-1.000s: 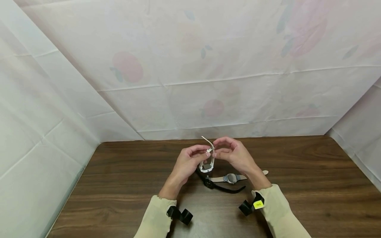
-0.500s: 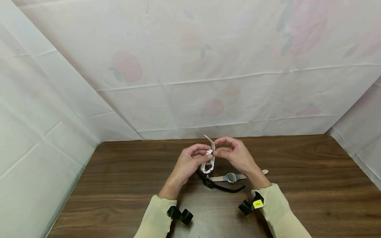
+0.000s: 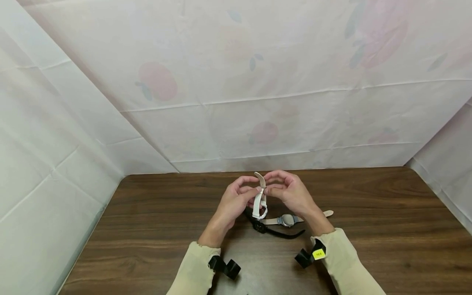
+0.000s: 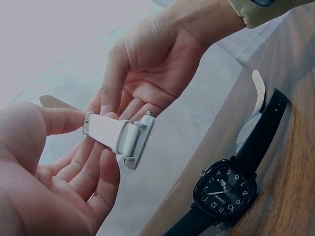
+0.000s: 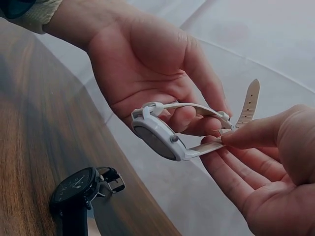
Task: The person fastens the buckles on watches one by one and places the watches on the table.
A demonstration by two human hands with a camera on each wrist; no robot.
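Since a second ago, the white watch (image 3: 260, 201) has turned between the hands: its looped strap, then spread open toward the head camera, now shows nearly edge-on, with the case hanging lower beneath the fingertips. Both hands remain raised above the wooden table (image 3: 368, 229), close together, at much the same spot.

A person's left hand (image 3: 233, 200) pinches the white strap between thumb and fingers; the left wrist view shows the thumb pressed on the band just beside the buckle (image 4: 134, 140). The right hand (image 3: 289, 192) grasps the strap from the opposite side, its thumb and forefinger closed on the band next to the case, as the right wrist view shows. The free strap tip (image 5: 247, 102) sticks up beyond the fingers of both hands.

Below and just beneath the hands, a black watch (image 3: 263, 227) with a squarish dial lies flat on the table, its strap trailing toward the right wrist. Touching or just beside it, under the right hand, lies a third watch with a grey case and pale strap (image 3: 287, 220). Pale sheeting with a faded fruit print (image 3: 258, 102) rises behind and beside the table, beyond the hands.
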